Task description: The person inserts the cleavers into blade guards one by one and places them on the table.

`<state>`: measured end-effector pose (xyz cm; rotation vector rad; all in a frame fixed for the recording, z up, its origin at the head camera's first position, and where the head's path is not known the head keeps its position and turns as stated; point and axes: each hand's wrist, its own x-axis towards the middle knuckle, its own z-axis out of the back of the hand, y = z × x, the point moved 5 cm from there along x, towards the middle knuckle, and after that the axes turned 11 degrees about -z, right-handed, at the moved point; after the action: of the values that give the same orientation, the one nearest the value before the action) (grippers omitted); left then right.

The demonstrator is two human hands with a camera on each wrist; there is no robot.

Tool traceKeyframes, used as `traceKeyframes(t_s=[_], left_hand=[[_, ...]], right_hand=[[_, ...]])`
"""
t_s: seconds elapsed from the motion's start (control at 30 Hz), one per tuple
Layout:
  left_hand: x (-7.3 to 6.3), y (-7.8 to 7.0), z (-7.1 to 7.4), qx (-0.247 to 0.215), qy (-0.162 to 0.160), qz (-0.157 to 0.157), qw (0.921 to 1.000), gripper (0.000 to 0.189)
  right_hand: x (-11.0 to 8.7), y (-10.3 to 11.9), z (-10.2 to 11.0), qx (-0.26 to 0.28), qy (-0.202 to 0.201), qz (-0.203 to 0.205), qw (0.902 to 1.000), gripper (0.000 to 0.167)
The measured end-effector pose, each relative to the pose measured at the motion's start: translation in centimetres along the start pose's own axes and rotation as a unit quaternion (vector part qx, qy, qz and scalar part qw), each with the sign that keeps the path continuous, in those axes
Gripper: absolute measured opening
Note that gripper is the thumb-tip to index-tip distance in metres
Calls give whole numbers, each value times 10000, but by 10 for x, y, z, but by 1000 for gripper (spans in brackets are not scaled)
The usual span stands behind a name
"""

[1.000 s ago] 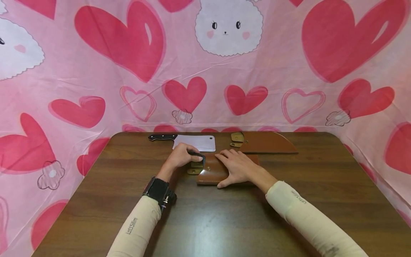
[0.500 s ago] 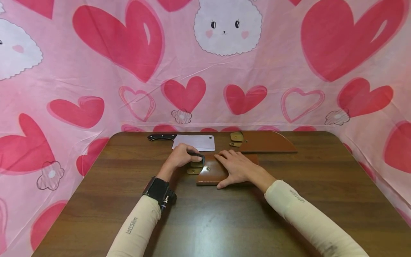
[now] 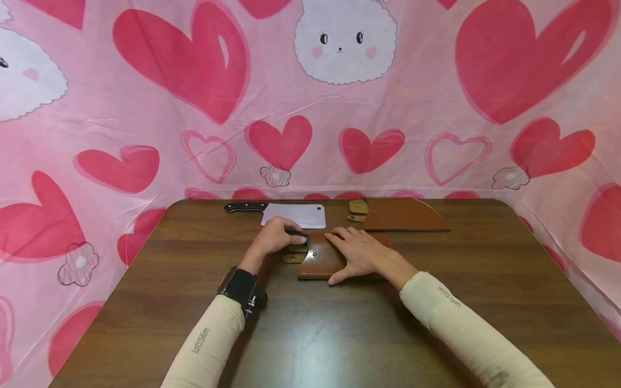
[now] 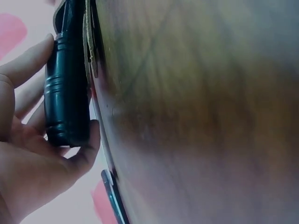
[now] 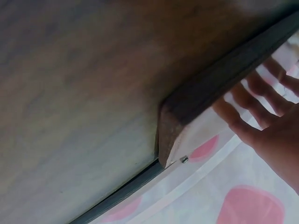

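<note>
A brown leather knife sheath [image 3: 317,264] lies flat on the table, its snap strap [image 3: 292,258] unfastened at the left end. My left hand [image 3: 276,234] grips a black ridged knife handle [image 4: 67,88] at that end, fingers and thumb curled round it in the left wrist view. Any blade beyond the handle is hidden by the leather. Spread fingers of my right hand [image 3: 358,250] rest on top of the sheath, covering its middle and right part. The right wrist view shows that hand over the sheath's thick edge [image 5: 205,84].
Behind the left hand lies a cleaver [image 3: 293,215] with a black riveted handle, its blade pointing right. A second, larger brown sheath [image 3: 407,215] with open straps sits at the back right. The wooden table [image 3: 310,334] ends at a pink heart-patterned cloth [image 3: 417,97].
</note>
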<state>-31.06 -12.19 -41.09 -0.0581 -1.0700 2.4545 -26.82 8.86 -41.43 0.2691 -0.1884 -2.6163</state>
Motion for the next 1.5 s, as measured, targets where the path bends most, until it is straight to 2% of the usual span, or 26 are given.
traceKeyframes(t_s=[0.27,0.63,0.73,0.93,1.03,1.3,1.5], left_hand=[[-2,-1,2,107,85,-136,9998,29],[-4,14,15,40,-127,-51,9999,36],[-4,20,20,-66,-237,16,9997,38],[-4,24,29,-402,-466,-180,9979,39],[-7,24,34,-639,-523,-218,9963,41],[-8,33,50,-901,-835,-394,9916,41],[-11,44,60,-1063,-1015,-309,9887,44]], right_hand=[[-3,-8,3,290,121,8,9995,101],[-10,-29,14,731,-231,95,9970,91],[-14,-39,18,940,-240,11,9953,90],[-20,-58,31,1192,-411,-117,9919,88],[-22,-68,35,1194,-491,-220,9914,86],[-25,-93,40,1204,-661,-289,9901,83],[-23,-103,48,1205,-918,-255,9881,80]])
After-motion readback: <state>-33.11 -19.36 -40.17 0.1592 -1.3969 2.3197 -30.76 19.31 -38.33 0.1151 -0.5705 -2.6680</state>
